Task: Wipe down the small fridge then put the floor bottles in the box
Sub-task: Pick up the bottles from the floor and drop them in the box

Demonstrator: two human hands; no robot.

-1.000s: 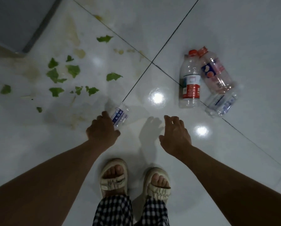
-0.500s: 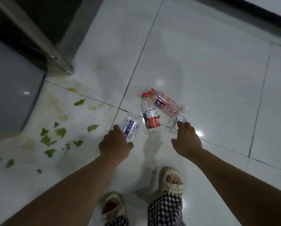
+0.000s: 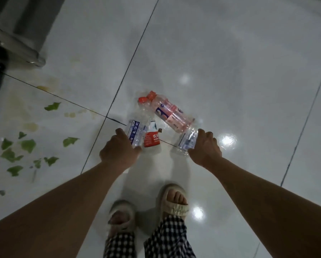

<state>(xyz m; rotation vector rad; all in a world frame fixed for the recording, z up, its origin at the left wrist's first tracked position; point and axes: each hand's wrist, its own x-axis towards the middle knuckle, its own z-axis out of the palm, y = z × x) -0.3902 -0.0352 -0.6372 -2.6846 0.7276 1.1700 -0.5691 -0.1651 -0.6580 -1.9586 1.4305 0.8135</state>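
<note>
Gripping a blue-labelled bottle (image 3: 135, 132) above the floor (image 3: 230, 53), the left hand (image 3: 117, 151) stays curled while the right hand (image 3: 204, 148) curls round a clear bottle (image 3: 186, 141) beside two red-capped bottles (image 3: 167, 112).

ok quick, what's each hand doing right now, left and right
Left hand: holding the blue-labelled clear bottle.
Right hand: fingers curled round the small clear bottle on the floor.

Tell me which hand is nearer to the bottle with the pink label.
Right. The right hand grips a clear bottle that lies at the base end of the pink-label bottle. The left hand holds a blue-label bottle farther away, beyond the red-label bottle.
</note>
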